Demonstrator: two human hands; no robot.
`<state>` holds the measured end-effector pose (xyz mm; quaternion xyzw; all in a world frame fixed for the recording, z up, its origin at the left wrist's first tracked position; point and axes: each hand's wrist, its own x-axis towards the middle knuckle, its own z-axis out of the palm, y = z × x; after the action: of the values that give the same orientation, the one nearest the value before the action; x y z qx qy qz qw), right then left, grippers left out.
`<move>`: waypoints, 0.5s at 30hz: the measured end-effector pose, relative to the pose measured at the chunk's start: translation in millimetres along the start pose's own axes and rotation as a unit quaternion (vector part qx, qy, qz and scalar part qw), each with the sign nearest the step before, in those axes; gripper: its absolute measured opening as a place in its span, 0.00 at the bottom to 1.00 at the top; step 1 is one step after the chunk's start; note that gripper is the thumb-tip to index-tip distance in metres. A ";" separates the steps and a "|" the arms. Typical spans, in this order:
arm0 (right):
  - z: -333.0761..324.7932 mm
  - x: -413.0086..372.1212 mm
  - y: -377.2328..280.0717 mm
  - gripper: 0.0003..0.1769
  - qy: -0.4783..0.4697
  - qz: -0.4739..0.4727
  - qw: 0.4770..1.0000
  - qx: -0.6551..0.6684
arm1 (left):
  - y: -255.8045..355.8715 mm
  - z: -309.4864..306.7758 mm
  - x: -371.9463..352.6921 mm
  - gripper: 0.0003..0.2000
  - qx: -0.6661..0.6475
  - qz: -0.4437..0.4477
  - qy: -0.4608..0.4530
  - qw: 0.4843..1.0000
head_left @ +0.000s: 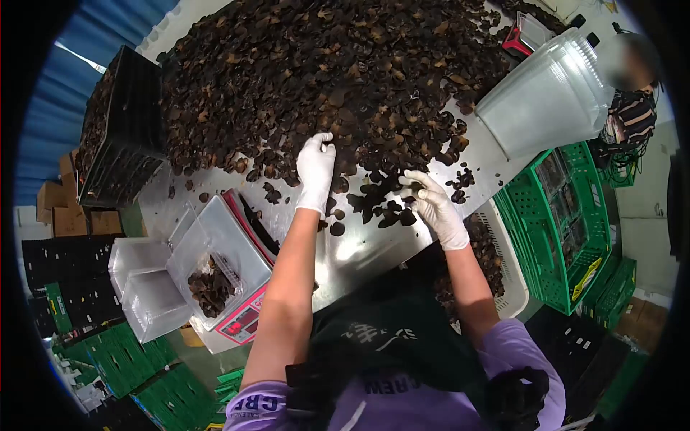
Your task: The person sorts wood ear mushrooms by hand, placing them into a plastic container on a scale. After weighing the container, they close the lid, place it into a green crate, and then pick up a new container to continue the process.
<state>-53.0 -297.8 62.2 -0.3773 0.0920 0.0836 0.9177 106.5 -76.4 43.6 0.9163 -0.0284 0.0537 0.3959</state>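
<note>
1. Dark fungus pieces (338, 79) lie in a broad, thick heap over the far part of a steel table (345, 262), thinning to loose bits toward the near edge.
2. At the heap's near edge is the left hand (316, 171), in a white glove, its fingers curled inward; whether a piece sits between them, I cannot tell.
3. To its right, the gloved right hand (435, 208) is among the scattered pieces, fingers half bent with dark bits against the fingertips; whether they grip any is unclear.
4. Beneath the right forearm, a white basket (515, 291) contains more pieces.
5. Left of the left forearm stands a red-and-white scale (241, 327), bearing an open clear container with some pieces in it; clear plastic boxes (147, 294) are just beside it.
6. Near the heap's left end, a black crate (136, 108) also holds dark pieces.
7. On the table's right side, a stack of clear containers (539, 100) lies tilted, a red device (514, 42) behind it.
8. Farther right are green crates (593, 192), and beyond them a person in striped clothing (632, 111).
9. Cardboard boxes (63, 197) and a blue curtain (43, 108) show at far left.
</note>
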 end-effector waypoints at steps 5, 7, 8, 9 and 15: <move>6.5 -0.2 2.9 0.12 0.142 -0.011 0.977 -0.161 | 3.8 16.4 40.9 0.10 0.104 0.040 0.007 0.994; 15.7 18.6 -0.9 0.10 0.149 -0.002 0.964 -0.221 | 0.1 20.8 47.9 0.09 0.133 0.026 -0.038 0.990; 21.7 29.6 -3.9 0.10 0.154 0.003 0.953 -0.262 | -3.4 21.1 47.9 0.09 0.132 0.026 -0.037 0.990; 32.6 46.5 -10.2 0.10 0.177 0.037 0.939 -0.293 | -6.1 17.7 43.8 0.09 0.071 0.034 -0.021 0.997; 80.1 164.5 -8.1 0.15 0.120 -0.249 0.631 -0.724 | 0.8 -37.9 15.0 0.05 -0.516 -0.288 -0.087 0.802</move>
<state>116.8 -232.9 85.4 -0.9360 0.0140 -0.1544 0.3160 118.4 -49.4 71.8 0.5439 0.1788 -0.1657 0.8030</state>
